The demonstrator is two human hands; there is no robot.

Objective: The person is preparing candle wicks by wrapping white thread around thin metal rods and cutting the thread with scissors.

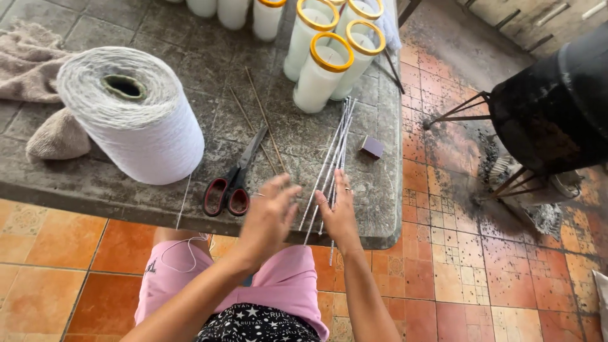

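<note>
Sitting at the near edge of a grey stone table, a person in pink shorts works over a bundle of thin white sticks that lies slanted across the slab, its lower ends hanging just past the table's edge. The right hand rests on the lower part of the bundle, fingers spread and flat, pressing rather than gripping. The left hand hovers open just left of the sticks, fingers splayed and blurred, holding nothing. Left of that hand lie red-handled scissors, blades pointing away. Further left stands a big cone of white thread, one strand trailing down to the person's lap. Beyond the sticks stand white candles in yellow-rimmed tubes, and a small dark block sits right of the bundle.
</note>
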